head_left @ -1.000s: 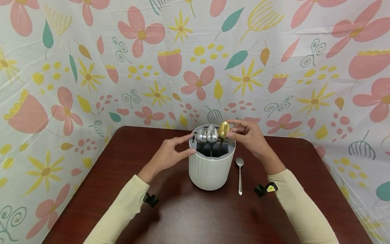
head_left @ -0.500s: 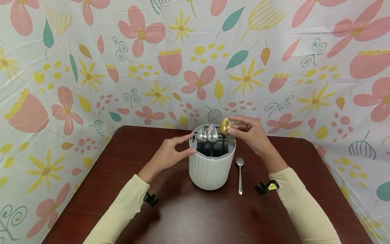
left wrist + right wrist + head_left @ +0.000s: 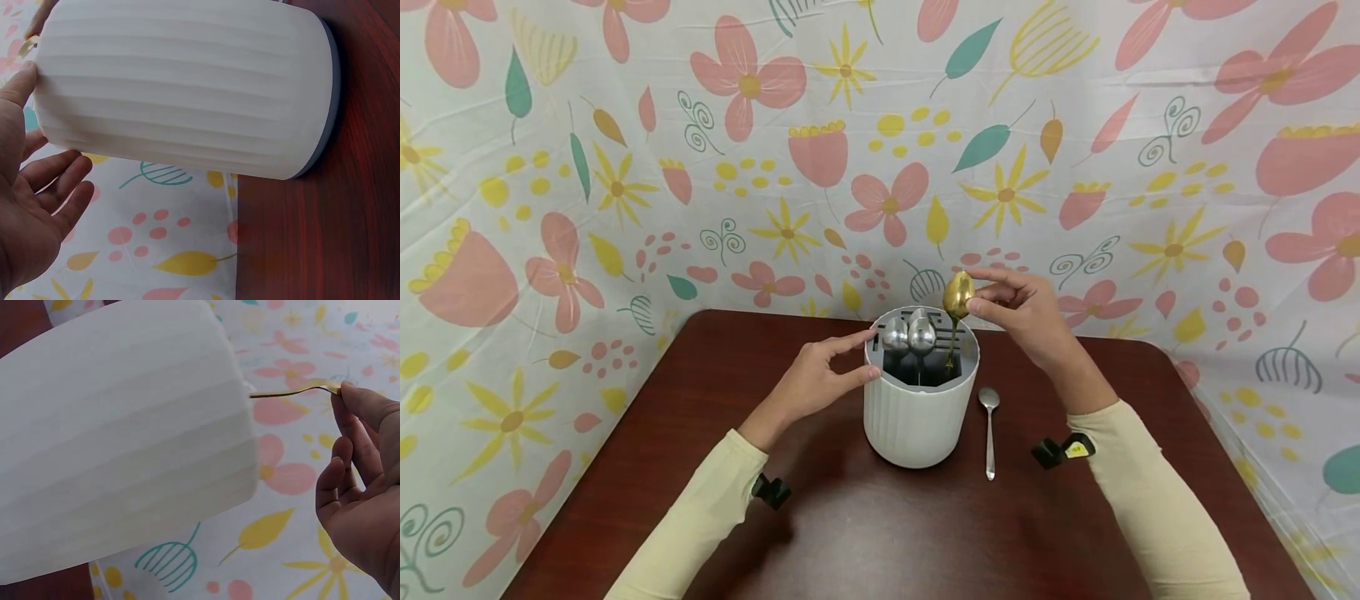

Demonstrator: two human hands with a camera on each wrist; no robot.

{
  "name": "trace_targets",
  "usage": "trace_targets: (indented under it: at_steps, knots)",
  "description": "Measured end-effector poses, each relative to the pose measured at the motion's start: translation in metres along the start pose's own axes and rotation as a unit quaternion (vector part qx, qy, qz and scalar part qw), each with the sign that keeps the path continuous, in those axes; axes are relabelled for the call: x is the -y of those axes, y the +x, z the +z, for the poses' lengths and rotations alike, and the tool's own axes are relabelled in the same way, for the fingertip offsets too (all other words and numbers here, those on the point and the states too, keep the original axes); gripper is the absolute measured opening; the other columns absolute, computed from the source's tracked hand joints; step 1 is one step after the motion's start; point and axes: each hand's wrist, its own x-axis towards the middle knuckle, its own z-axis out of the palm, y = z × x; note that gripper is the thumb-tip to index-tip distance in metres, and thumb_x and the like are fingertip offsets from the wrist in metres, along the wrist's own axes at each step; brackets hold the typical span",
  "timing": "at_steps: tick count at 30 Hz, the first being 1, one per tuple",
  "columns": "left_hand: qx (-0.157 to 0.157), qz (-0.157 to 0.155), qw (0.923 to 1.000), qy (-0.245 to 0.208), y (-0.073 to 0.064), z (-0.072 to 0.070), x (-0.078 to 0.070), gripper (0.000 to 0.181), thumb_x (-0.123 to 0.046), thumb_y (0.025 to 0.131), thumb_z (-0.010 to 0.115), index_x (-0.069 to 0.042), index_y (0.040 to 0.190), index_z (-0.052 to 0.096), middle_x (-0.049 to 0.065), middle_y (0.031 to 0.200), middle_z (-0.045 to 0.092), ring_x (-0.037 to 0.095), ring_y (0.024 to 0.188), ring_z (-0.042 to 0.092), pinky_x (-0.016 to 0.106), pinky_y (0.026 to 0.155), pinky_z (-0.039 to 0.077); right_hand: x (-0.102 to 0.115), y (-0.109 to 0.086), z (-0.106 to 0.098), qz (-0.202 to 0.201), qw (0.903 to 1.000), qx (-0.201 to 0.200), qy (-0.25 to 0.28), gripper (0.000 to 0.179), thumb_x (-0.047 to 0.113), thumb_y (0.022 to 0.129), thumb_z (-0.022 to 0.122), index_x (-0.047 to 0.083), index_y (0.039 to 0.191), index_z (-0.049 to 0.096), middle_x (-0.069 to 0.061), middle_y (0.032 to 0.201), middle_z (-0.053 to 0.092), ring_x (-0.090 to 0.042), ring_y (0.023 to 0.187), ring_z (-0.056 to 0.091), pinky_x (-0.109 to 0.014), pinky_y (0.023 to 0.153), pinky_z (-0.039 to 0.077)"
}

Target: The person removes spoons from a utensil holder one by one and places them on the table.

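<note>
Where a pale yellow sleeve (image 3: 692, 521) ends, the left hand (image 3: 812, 379) reaches to a white ribbed holder (image 3: 913, 429), forefinger and thumb spread apart and nearly straight, their tips touching its rim. The holder stands upright on the dark red-brown counter (image 3: 850, 542). Inside it, silver spoons (image 3: 922, 335) stand bowl-up, close together; there seem to be three, though one is mostly hidden behind another. To their right, a gold spoon (image 3: 958, 295) is held bowl-up over the opening, the end of its handle inside the holder. A loose spoon (image 3: 990, 433) lies on the counter just beside the holder. Farthest right, the right hand (image 3: 1026, 315) pinches the gold spoon's bowl between thumb and forefinger, its other fingers curled.
</note>
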Motion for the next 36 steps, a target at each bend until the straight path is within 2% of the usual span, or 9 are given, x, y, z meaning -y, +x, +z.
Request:
trace_targets:
  at_steps: [5,10,15,19,22,23,26,29,36]
  knots:
    - [0.001,0.001,1.0,-0.003,0.0,0.0,0.0,0.061,-0.047,0.092,0.075,-0.029,0.148,0.056,-0.006,0.15,0.054,0.016,0.14,0.049,0.048,0.107,0.047,0.011,0.006,0.0,-0.023,0.9997,0.006,0.01,0.037,-0.006,0.094,0.068,0.007,0.129,0.072,0.002,0.091,0.078,-0.006,0.081,0.069,-0.02,0.071,0.052]
    - [-0.002,-0.002,1.0,-0.001,0.0,-0.001,0.001,0.061,-0.047,0.092,0.075,-0.031,0.147,0.057,-0.002,0.146,0.059,0.017,0.139,0.05,0.048,0.106,0.047,0.023,0.012,0.0,-0.032,0.9993,-0.017,-0.012,0.036,-0.005,0.094,0.069,0.007,0.128,0.072,0.003,0.089,0.078,-0.007,0.079,0.067,-0.022,0.068,0.048]
    - [-0.007,-0.002,1.0,-0.003,0.0,0.0,0.001,0.06,-0.047,0.091,0.076,-0.032,0.147,0.057,-0.002,0.117,0.073,0.015,0.137,0.051,0.045,0.102,0.049,0.037,0.017,-0.002,-0.042,0.9981,-0.045,0.003,0.037,-0.003,0.091,0.073,0.006,0.127,0.073,0.0,0.088,0.078,-0.008,0.081,0.071,-0.021,0.072,0.053]
    - [-0.008,-0.001,1.0,-0.003,0.0,0.0,0.001,0.059,-0.046,0.092,0.076,-0.032,0.146,0.058,-0.007,0.088,0.069,0.013,0.136,0.052,0.041,0.096,0.049,0.047,0.018,-0.006,-0.058,0.9961,-0.062,0.025,0.037,-0.004,0.089,0.076,0.003,0.125,0.073,-0.002,0.087,0.078,-0.011,0.082,0.073,-0.023,0.079,0.056]
    - [-0.008,0.002,1.0,-0.002,0.0,0.0,0.001,0.059,-0.046,0.092,0.076,-0.032,0.146,0.058,-0.007,0.082,0.066,0.012,0.134,0.053,0.04,0.094,0.049,0.053,0.016,-0.009,-0.064,0.9947,-0.069,0.042,0.038,-0.004,0.088,0.077,0.002,0.126,0.072,-0.003,0.086,0.078,-0.012,0.082,0.073,-0.023,0.078,0.056]
    - [-0.009,0.002,1.0,-0.002,-0.001,0.0,0.001,0.059,-0.046,0.092,0.076,-0.032,0.146,0.058,-0.007,0.084,0.067,0.012,0.134,0.054,0.04,0.093,0.049,0.055,0.015,-0.009,-0.064,0.9942,-0.071,0.048,0.039,-0.003,0.088,0.077,0.001,0.126,0.071,-0.004,0.086,0.078,-0.012,0.082,0.073,-0.023,0.077,0.056]
    - [-0.011,0.002,0.9999,0.0,0.0,0.0,0.001,0.059,-0.047,0.092,0.076,-0.032,0.146,0.058,-0.005,0.113,0.073,0.013,0.135,0.053,0.042,0.098,0.05,0.06,0.013,-0.012,-0.069,0.9929,-0.081,0.055,0.038,-0.01,0.088,0.072,-0.002,0.126,0.071,-0.004,0.084,0.078,-0.012,0.081,0.072,-0.023,0.075,0.055]
    - [-0.01,0.001,0.9999,-0.001,0.0,0.0,0.001,0.059,-0.048,0.092,0.075,-0.032,0.146,0.058,-0.002,0.133,0.068,0.014,0.137,0.052,0.045,0.103,0.049,0.064,0.01,-0.015,-0.076,0.9914,-0.094,0.052,0.04,-0.018,0.087,0.066,-0.004,0.124,0.071,-0.005,0.082,0.077,-0.012,0.077,0.072,-0.022,0.072,0.055]
    - [-0.005,-0.003,1.0,-0.001,0.001,0.001,0.001,0.06,-0.049,0.092,0.075,-0.032,0.147,0.057,-0.008,0.145,0.059,0.013,0.138,0.05,0.045,0.106,0.048,0.065,0.002,-0.026,-0.093,0.9874,-0.094,0.087,0.038,-0.023,0.087,0.063,-0.01,0.121,0.07,-0.009,0.078,0.076,-0.014,0.074,0.072,-0.023,0.073,0.055]
